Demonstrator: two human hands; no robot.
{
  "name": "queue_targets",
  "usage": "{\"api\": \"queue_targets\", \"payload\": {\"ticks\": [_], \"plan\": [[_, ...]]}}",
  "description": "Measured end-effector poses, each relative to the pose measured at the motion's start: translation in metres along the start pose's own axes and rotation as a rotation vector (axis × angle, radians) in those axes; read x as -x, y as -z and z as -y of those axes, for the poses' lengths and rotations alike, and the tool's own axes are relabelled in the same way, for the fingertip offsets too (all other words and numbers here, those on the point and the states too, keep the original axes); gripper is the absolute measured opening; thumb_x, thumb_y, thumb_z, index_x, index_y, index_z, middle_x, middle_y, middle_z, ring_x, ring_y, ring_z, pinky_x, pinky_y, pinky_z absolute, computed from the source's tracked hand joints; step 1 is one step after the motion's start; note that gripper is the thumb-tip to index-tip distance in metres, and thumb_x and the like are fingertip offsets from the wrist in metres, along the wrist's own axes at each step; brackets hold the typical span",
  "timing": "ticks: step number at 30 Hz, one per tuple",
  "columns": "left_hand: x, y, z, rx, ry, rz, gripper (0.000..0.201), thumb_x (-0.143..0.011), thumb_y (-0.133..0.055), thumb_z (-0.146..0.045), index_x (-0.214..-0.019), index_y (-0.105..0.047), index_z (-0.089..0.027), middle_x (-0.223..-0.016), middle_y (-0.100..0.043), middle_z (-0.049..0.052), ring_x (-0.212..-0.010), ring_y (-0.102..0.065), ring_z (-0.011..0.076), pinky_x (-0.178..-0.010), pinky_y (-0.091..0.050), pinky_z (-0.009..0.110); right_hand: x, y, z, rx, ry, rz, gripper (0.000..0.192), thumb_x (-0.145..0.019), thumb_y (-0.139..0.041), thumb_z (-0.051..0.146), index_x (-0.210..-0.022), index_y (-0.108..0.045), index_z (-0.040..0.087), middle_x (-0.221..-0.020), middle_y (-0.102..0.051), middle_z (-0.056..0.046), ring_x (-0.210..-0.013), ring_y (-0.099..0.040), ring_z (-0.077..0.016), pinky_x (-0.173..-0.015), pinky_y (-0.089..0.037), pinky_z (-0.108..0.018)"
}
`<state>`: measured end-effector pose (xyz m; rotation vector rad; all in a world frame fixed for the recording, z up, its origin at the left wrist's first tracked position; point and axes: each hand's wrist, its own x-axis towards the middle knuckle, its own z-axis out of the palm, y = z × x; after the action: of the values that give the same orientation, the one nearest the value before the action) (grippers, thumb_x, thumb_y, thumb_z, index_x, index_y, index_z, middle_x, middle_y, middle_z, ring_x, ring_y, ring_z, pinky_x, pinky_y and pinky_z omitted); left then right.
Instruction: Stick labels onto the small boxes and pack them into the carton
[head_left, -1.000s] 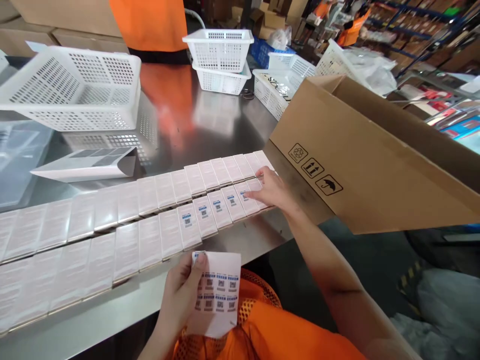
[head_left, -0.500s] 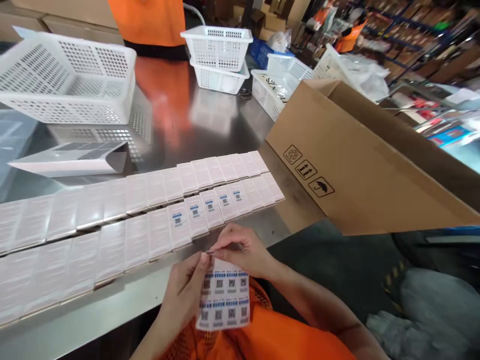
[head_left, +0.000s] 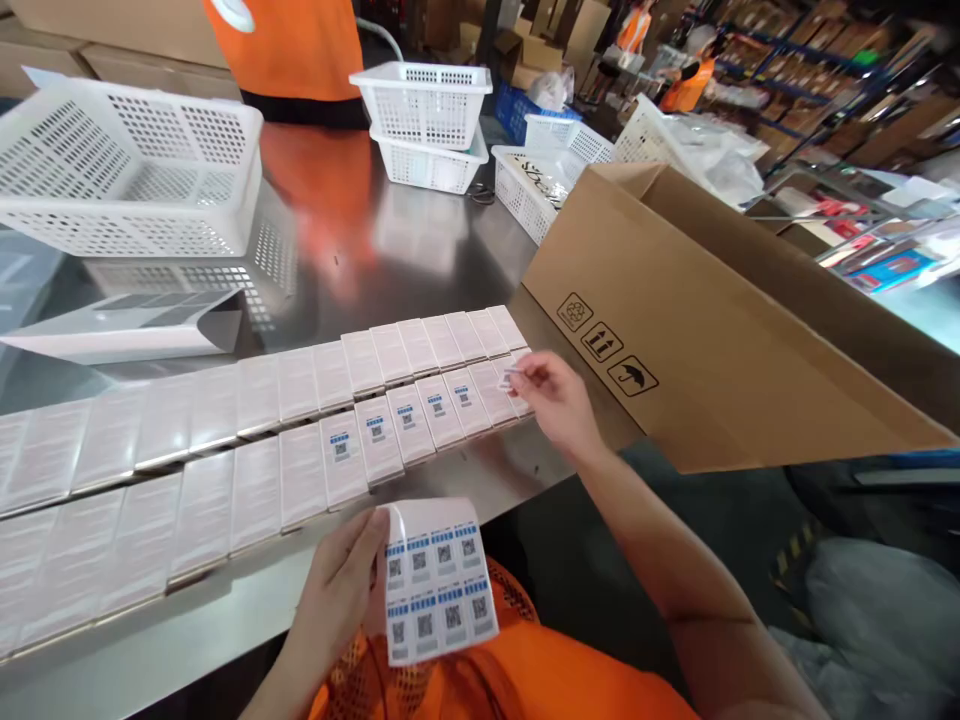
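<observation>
Sticker [head_left: 509, 378], peeled from the label sheet [head_left: 437, 580] half a second ago, is now pinched in the right hand [head_left: 556, 395] over the box row [head_left: 420, 412] at 1 o'clock; left hand [head_left: 341, 590] grips the sheet below the table [head_left: 390, 240].

The cardboard box [head_left: 720, 340] at the surface's right edge carries three printed signs: a recycling mark, two up-arrows and an umbrella. The sticker sheet [head_left: 439, 580] in my left hand [head_left: 337, 600] shows blue-banded QR codes, their print too small to read.
</observation>
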<state>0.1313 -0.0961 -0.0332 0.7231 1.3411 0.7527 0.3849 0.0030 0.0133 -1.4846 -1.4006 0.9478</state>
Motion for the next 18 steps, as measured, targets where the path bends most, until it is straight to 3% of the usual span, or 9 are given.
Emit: {"api": "queue_targets", "payload": {"ticks": [3,7,12,18], "plan": [[0.005,-0.007,0.003,-0.019,-0.026,-0.039,0.045,-0.074,-0.067,-0.061,-0.063,-0.058,-0.018,-0.056,-0.052,0.000,-0.056,-0.048,0.0156,-0.049,-0.035,0.023,-0.038,0.008,-0.015,0.025,-0.183,0.121,0.024,-0.078,-0.065,0.021,-0.100,-0.055,0.021,-0.066,-0.051,0.007,-0.057,-0.053,-0.0105,-0.061,-0.054,-0.027],[0.008,-0.012,0.007,-0.022,-0.028,-0.040,0.049,-0.073,-0.067,-0.064,-0.059,-0.055,-0.018,-0.054,-0.046,-0.002,-0.053,-0.042,0.0136,-0.046,-0.030,0.023,-0.056,0.005,-0.030,0.074,-0.257,0.189,0.062,-0.071,-0.068,0.014,-0.126,-0.041,0.023,-0.060,-0.053,0.010,-0.054,-0.054,-0.0109,-0.056,-0.053,-0.025],[0.007,-0.009,0.008,-0.035,-0.045,-0.072,0.050,-0.073,-0.068,-0.063,-0.056,-0.053,-0.019,-0.052,-0.046,-0.002,-0.051,-0.040,0.0133,-0.046,-0.029,0.024,-0.056,0.003,-0.035,0.165,-0.273,0.180,0.056,-0.071,-0.068,0.016,-0.119,-0.040,0.022,-0.062,-0.055,0.009,-0.053,-0.055,-0.0117,-0.045,-0.042,-0.019],[0.004,-0.006,0.005,-0.106,-0.049,-0.086,0.052,-0.075,-0.063,-0.067,-0.056,-0.053,-0.019,-0.051,-0.046,-0.001,-0.053,-0.042,0.0143,-0.049,-0.030,0.024,-0.055,0.005,-0.031,0.220,-0.266,0.186,0.051,-0.071,-0.066,0.020,-0.113,-0.038,0.023,-0.062,-0.054,0.010,-0.052,-0.053,-0.0116,-0.044,-0.037,-0.019]]}}
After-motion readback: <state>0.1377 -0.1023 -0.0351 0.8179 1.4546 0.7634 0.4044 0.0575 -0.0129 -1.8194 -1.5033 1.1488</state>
